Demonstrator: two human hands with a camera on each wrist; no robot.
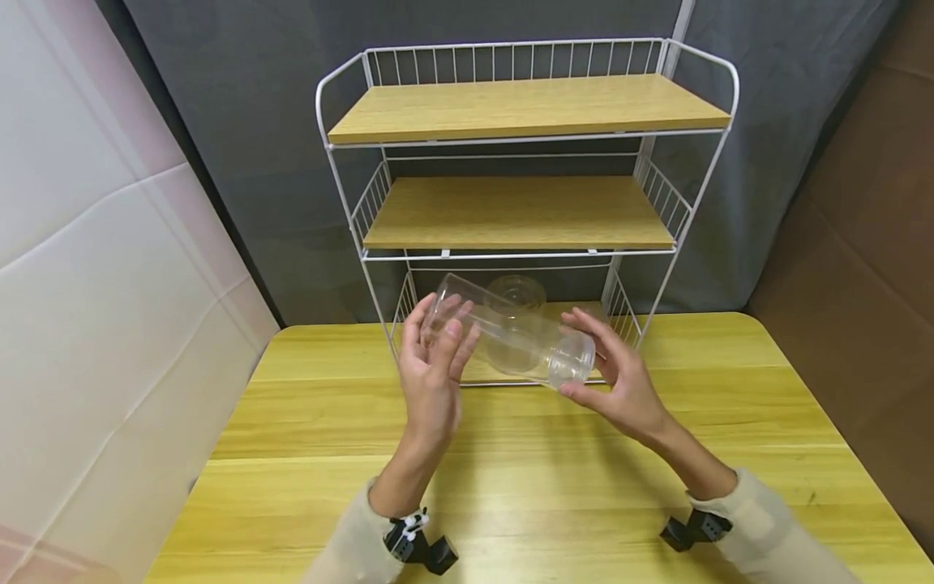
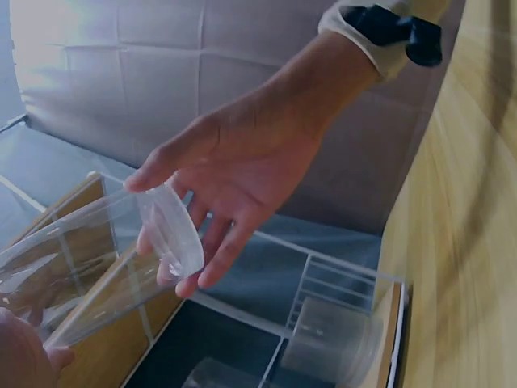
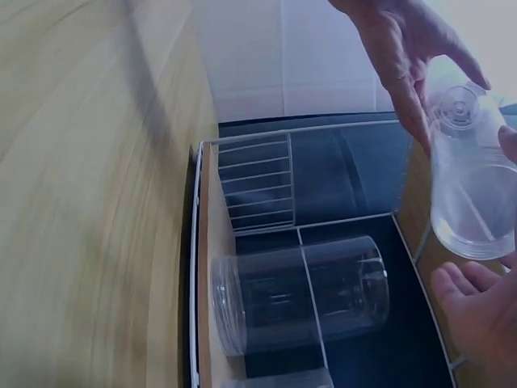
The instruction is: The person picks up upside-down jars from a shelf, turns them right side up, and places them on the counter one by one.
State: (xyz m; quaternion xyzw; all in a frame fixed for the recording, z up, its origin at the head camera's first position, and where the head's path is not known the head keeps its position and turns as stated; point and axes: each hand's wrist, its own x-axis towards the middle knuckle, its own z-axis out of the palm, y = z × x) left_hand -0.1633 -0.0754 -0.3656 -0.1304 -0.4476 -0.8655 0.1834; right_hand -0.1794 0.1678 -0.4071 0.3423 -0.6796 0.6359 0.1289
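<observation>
A clear cylindrical jar (image 1: 503, 324) is held tilted in front of the rack, its right end lower. My left hand (image 1: 432, 381) grips the upper left end, thumb in front and fingers around it. With thumb and fingers, my right hand (image 1: 620, 385) pinches the other end, which has a thick, hazy rim in the left wrist view. Behind it, another clear jar (image 3: 299, 291) stands on the lowest shelf; the held jar partly covers it in the head view. The edge of a further clear rounded thing (image 2: 218, 376) shows at the bottom of the left wrist view.
A white wire rack with a wooden top shelf (image 1: 525, 105), a middle shelf (image 1: 518, 212) and a lowest shelf stands at the back of the wooden table (image 1: 540, 487). Grey cloth (image 1: 241, 146) hangs behind; a white panel is at left, a brown one at right.
</observation>
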